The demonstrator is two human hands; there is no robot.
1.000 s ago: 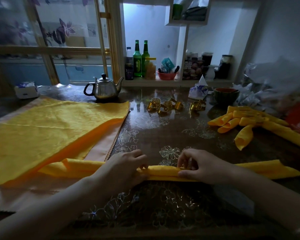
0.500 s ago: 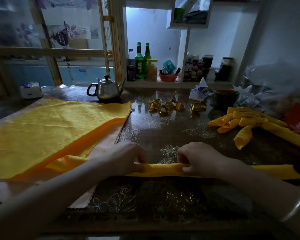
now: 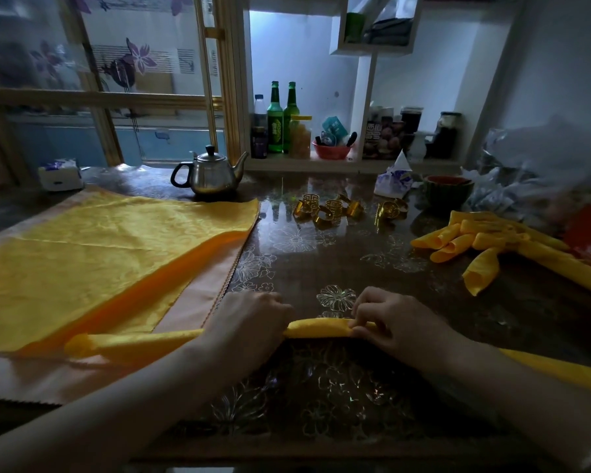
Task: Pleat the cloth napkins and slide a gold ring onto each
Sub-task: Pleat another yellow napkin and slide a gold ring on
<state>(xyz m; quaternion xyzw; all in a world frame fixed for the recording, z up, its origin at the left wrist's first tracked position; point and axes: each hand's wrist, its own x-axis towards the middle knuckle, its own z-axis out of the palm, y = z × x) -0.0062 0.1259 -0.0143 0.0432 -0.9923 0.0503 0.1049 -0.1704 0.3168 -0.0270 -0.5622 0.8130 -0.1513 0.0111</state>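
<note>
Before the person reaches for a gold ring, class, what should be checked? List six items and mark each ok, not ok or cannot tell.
1. The left hand and the right hand both grip the folded napkin: ok.
2. Pleats held tight under the hands: cannot tell, hidden.
3. Folded napkin gathered to its right end: cannot tell, it runs off the picture's edge.
4. The gold rings lie loose on the table, beyond the hands: ok.
5. Nothing lies on the table between the folded napkin and the gold rings: ok.
6. The finished napkins lie at the right, apart from this one: ok.
</note>
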